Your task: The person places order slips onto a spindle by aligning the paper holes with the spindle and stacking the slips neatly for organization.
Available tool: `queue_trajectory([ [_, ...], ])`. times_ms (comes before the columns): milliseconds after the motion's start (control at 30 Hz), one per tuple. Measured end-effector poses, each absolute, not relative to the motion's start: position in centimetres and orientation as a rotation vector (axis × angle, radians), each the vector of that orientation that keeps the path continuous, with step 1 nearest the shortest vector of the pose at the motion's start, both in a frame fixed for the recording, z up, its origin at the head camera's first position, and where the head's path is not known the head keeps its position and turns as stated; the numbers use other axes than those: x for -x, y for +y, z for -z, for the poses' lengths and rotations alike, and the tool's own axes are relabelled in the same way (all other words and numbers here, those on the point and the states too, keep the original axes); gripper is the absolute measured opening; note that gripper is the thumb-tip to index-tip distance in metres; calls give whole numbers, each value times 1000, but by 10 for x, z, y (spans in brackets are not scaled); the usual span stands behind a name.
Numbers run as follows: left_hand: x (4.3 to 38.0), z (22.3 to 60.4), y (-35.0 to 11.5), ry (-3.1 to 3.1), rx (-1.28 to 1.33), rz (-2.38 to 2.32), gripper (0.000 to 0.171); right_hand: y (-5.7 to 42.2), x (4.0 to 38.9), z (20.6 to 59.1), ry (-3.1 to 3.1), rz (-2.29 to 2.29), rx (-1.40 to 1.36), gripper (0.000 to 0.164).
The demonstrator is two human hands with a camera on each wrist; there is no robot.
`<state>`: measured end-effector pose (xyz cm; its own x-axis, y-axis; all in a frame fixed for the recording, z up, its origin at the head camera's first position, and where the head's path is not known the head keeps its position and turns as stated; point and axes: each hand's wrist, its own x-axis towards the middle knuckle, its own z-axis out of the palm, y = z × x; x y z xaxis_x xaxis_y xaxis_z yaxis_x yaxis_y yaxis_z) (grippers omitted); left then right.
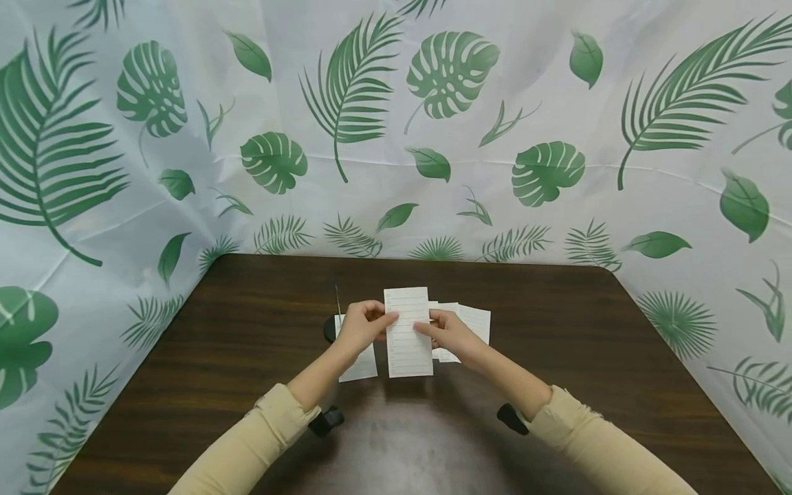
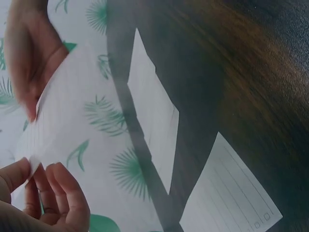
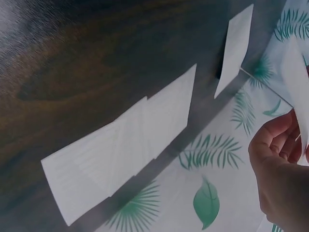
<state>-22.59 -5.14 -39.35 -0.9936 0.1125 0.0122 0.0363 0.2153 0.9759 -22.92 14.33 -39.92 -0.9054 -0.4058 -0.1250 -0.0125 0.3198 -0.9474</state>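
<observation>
Both hands hold up one white lined sheet (image 1: 408,354) with small checkboxes down its left side. My left hand (image 1: 360,328) pinches its left edge, thumb in front and fingers behind. Across from it, my right hand (image 1: 454,335) grips the right edge the same way. In the left wrist view the sheet (image 2: 60,92) stretches between the two hands. Below my left hand, another lined sheet (image 1: 360,366) lies by a black base (image 1: 330,328) with a thin metal spike (image 1: 337,300) standing up. The right wrist view shows the spike (image 3: 268,87) rising beside that sheet (image 3: 236,50).
Several overlapping white sheets (image 1: 476,323) lie behind my right hand, fanned out in the right wrist view. The dark wooden table (image 1: 557,302) ends at a leaf-patterned curtain (image 1: 470,206) behind and at both sides. A black device (image 1: 326,421) sits at my left wrist.
</observation>
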Motion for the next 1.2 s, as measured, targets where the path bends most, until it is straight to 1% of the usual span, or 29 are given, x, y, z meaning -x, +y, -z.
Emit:
queue_trajectory([
  [100,227,392,-55,2362,-108,-1963,18,143,225,402,2215,1603,419,35],
  [233,229,390,-61,2357,-74,-1996,18,142,220,404,2211,1581,450,23],
  [300,231,389,-64,2364,-62,-2005,18,140,218,403,2223,1571,447,20],
  [500,237,382,-76,2394,-66,-1973,21,132,218,394,2263,1600,453,17],
  [800,247,365,-93,2402,-73,-1981,26,114,229,380,2327,1576,379,17],
  [1033,255,362,-104,2411,-40,-2006,27,98,236,378,2329,1573,365,17],
  [1200,261,362,-110,2492,-41,-1982,31,91,240,380,2318,1587,390,17],
])
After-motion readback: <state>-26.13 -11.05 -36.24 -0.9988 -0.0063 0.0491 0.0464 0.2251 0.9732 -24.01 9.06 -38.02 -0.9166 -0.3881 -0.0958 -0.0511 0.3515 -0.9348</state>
